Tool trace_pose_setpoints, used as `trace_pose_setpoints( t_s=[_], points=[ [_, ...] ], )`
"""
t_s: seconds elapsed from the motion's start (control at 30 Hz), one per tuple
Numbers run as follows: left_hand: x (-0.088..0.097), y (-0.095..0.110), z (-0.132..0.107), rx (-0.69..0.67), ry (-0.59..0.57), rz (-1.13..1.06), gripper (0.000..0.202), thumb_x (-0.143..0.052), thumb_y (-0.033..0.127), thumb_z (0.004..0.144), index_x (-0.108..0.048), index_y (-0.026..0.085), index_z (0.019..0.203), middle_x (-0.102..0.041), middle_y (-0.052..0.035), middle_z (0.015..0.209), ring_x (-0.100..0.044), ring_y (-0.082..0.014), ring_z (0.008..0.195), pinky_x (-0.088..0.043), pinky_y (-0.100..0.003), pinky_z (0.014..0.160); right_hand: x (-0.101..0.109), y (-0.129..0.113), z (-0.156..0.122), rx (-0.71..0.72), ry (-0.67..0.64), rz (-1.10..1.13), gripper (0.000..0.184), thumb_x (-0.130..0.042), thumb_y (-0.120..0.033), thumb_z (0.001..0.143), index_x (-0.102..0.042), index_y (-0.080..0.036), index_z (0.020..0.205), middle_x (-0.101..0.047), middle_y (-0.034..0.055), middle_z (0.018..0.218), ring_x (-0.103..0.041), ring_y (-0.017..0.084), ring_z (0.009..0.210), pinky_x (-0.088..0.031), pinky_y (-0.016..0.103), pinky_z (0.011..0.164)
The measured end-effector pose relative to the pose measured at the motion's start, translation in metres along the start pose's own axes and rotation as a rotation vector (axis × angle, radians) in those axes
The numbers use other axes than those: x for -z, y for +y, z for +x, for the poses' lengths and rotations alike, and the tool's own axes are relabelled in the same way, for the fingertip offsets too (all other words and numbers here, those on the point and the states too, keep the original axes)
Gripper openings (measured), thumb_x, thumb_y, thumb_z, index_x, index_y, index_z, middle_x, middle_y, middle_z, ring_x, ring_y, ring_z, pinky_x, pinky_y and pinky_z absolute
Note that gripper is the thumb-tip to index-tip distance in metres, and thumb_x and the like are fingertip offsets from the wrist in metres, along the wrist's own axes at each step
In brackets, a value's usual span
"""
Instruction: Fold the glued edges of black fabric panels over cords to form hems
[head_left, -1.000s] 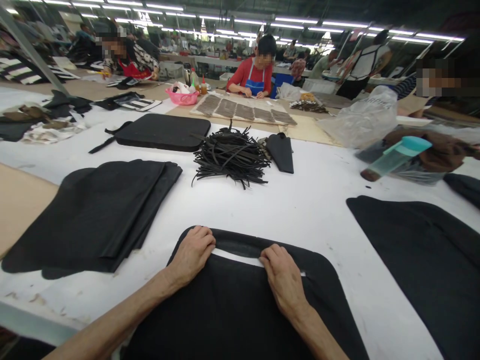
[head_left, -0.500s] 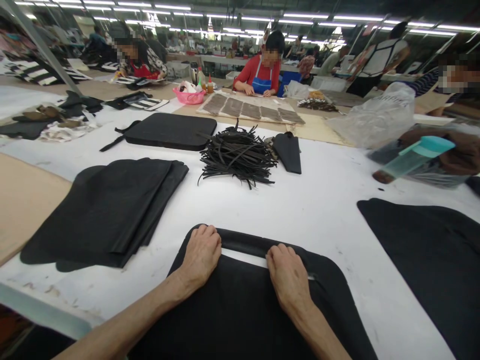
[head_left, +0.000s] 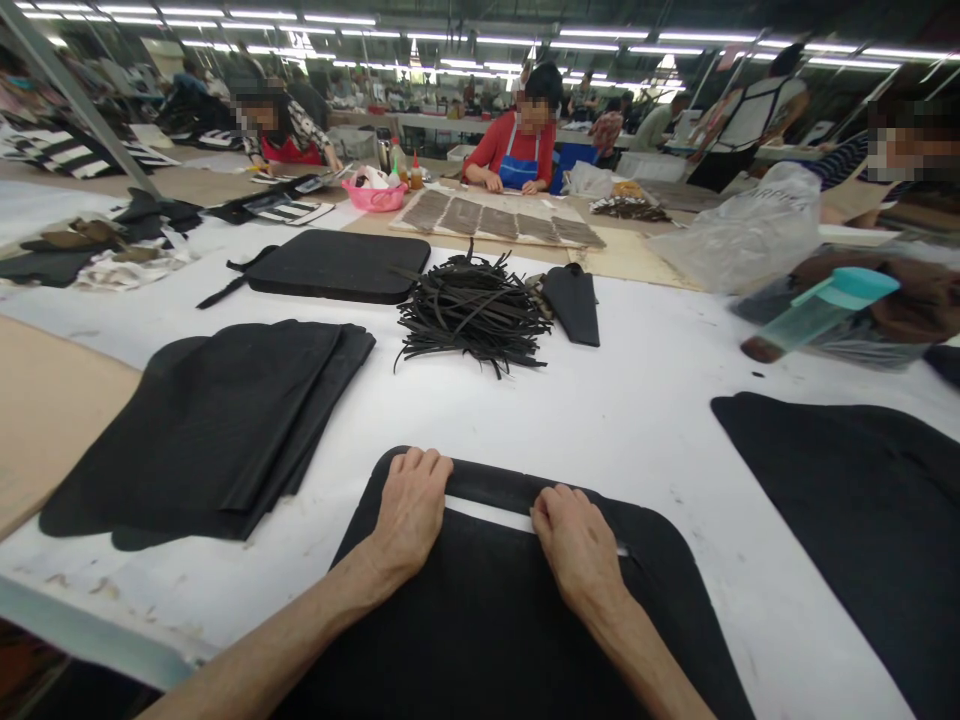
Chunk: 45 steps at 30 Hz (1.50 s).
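A black fabric panel (head_left: 487, 620) with rounded corners lies on the white table (head_left: 630, 420) right in front of me. A narrow slit (head_left: 487, 515) near its far edge shows the white table through it. My left hand (head_left: 409, 510) rests at the left end of the slit, fingers together and curled down onto the black strip (head_left: 491, 484) beyond it. My right hand (head_left: 577, 545) sits at the slit's right part, knuckles bent and fingertips tucked onto the fabric edge. Both forearms lie over the panel.
A stack of black fabric pieces (head_left: 210, 420) lies to the left, another black panel (head_left: 847, 510) to the right. Further off are a heap of black strips (head_left: 472, 310), a black pad (head_left: 337, 265) and a teal-capped bottle (head_left: 817, 310). Other people work at far tables.
My left hand has slid a little to the right along the slit, closer to my right hand. The right hand has stayed in place on the fabric.
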<state>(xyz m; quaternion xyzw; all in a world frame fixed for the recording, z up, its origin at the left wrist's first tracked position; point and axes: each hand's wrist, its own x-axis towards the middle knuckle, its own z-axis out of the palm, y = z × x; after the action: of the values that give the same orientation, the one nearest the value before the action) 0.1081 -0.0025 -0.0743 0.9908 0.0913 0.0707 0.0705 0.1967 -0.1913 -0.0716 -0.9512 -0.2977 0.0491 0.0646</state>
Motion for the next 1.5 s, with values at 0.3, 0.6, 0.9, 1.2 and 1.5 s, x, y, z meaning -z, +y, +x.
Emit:
trace_pose_setpoints(
  t_s=[0.3,0.6,0.9,1.2,1.5],
  points=[
    [-0.004,0.004,-0.012,-0.425,0.007,0.28,0.016,-0.043,0.005,0.081,-0.056,0.015,0.081,-0.053,-0.0066,0.078,-0.044,-0.0212,0.073,-0.037,-0.036,0.066,0.004,0.0,0.007,-0.013,-0.022,-0.019,0.017,-0.049,-0.018,0.082,-0.06,-0.02,0.07,-0.062,0.0036,0.074,-0.055,0.019,0.072,-0.031,0.031,0.063],
    [-0.003,0.023,-0.025,-0.436,-0.039,0.422,0.045,-0.038,0.001,0.076,-0.047,0.004,0.12,-0.06,-0.0142,0.083,-0.053,-0.0258,0.078,-0.043,-0.04,0.07,0.002,0.0,0.01,-0.028,-0.039,-0.035,0.018,-0.047,-0.016,0.082,-0.061,-0.019,0.071,-0.064,0.0046,0.076,-0.057,0.02,0.074,-0.031,0.03,0.062],
    [-0.038,0.036,-0.025,-0.38,-0.035,0.304,0.069,-0.039,0.005,0.073,-0.028,0.029,0.137,-0.06,-0.0085,0.098,-0.057,-0.0287,0.097,-0.044,-0.049,0.084,0.004,-0.001,0.006,-0.036,-0.051,-0.03,0.016,-0.048,-0.019,0.084,-0.06,-0.019,0.075,-0.063,0.0042,0.078,-0.056,0.019,0.076,-0.032,0.029,0.064],
    [0.006,-0.014,-0.025,-0.378,-0.072,0.47,0.043,-0.039,0.005,0.08,-0.05,0.015,0.121,-0.052,-0.0136,0.123,-0.053,-0.0263,0.097,-0.044,-0.041,0.08,0.006,0.0,0.007,-0.048,-0.089,0.008,0.019,-0.045,-0.02,0.085,-0.06,-0.019,0.074,-0.063,0.0039,0.078,-0.055,0.018,0.077,-0.031,0.029,0.065],
    [0.015,-0.022,-0.022,-0.12,-0.108,0.354,0.046,-0.037,-0.003,0.074,-0.052,0.01,0.116,-0.047,-0.0119,0.132,-0.048,-0.0251,0.103,-0.04,-0.038,0.087,0.002,0.001,0.009,-0.066,-0.103,0.032,0.019,-0.043,-0.02,0.084,-0.059,-0.019,0.074,-0.063,0.0049,0.079,-0.055,0.019,0.078,-0.031,0.029,0.064]
  ],
)
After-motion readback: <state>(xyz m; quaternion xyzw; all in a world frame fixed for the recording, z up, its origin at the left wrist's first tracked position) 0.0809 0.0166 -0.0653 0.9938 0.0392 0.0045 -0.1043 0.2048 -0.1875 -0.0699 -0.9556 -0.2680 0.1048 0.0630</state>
